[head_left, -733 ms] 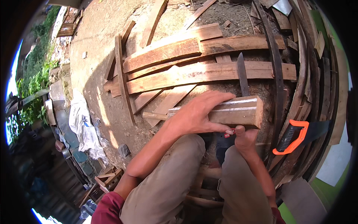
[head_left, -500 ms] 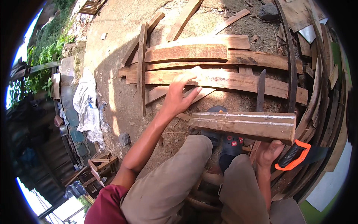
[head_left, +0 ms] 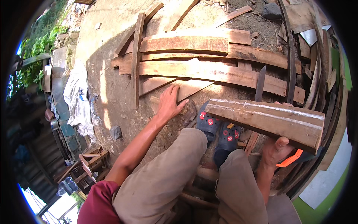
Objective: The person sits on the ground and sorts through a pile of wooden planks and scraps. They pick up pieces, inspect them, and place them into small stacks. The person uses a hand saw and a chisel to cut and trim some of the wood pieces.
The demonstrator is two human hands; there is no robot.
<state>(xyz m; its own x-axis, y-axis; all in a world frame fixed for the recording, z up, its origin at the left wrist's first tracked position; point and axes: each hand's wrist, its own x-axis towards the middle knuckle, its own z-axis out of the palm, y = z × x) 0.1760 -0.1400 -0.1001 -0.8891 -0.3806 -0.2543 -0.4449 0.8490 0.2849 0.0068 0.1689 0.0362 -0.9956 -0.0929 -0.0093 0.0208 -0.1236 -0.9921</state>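
My right hand [head_left: 275, 150] grips a thick wooden plank [head_left: 268, 118] with white stripes along it. The thumb lies on its near side, and fingertips show at the far edge. The plank is held above my shoes, its right end nearer me. Behind that end, a saw's orange handle [head_left: 290, 159] is mostly hidden. My left hand [head_left: 170, 103] is low over the ground, fingers spread, beside short wood pieces [head_left: 193, 89]. Whether it touches one I cannot tell. A dark pointed blade [head_left: 260, 83] stands out past the plank's far edge.
Several boards [head_left: 220, 72] lie stacked ahead, with a narrow strip [head_left: 137, 59] across their left ends. Long timbers [head_left: 332, 108] crowd the right side. At left are a white sack [head_left: 77, 99], a stone [head_left: 115, 132] and a small wooden frame [head_left: 93, 166].
My left hand has dropped from over the boards toward the ground, nearer me. The striped plank has shifted right and its right end has swung toward me, covering more of the saw handle.
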